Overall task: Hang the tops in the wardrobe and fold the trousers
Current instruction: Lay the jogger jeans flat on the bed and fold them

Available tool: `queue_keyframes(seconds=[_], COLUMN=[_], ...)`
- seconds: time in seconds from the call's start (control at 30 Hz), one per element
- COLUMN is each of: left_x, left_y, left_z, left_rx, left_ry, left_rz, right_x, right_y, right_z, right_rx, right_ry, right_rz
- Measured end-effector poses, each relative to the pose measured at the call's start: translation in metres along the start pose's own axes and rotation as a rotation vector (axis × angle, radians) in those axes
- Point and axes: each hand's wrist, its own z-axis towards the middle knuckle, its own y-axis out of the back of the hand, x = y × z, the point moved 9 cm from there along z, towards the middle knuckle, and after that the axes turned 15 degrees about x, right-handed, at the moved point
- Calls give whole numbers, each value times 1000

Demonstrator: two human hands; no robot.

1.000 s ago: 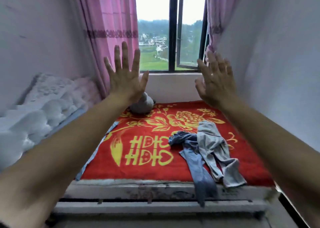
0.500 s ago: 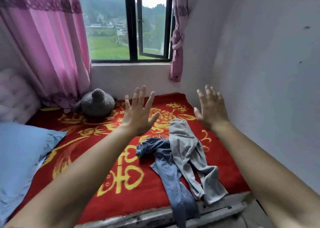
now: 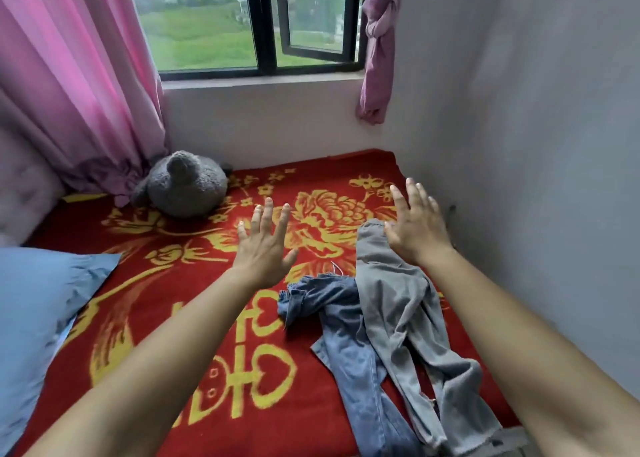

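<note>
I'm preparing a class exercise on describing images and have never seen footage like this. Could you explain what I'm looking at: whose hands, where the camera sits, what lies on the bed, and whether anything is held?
There is no machine here: a person wears one wide-angle camera on the head, looking forward and down. The left hand and right hand are bare and spread open, holding nothing. On the red blanket lie grey trousers partly over blue trousers, plus a blue pillow and a grey plush toy.

Bed [image 3: 145,318] with trousers [image 3: 398,304], pillow [image 3: 34,304], plush toy [image 3: 183,188]
</note>
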Motion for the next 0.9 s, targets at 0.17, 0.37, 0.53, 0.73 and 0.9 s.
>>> queue_keyframes(seconds=[0.17,0.37,0.53,0.73,0.9], left_x=[36,79,108,135,144], left_y=[-88,-200,-327,-444,-494], left_z=[40,71,102,125,139], left_rx=[224,417,526,543,397], left_ry=[103,219,227,294,291], left_rz=[14,-67,-182,-475,-680], right_x=[15,59,97,126,123], right_y=[-96,-233,-361,-438,-488], right_z=[77,121,137,174,192], right_rx=[205,429,513,320,240], right_ry=[77,161,224,232,161], right_rz=[71,44,-1,-2,45])
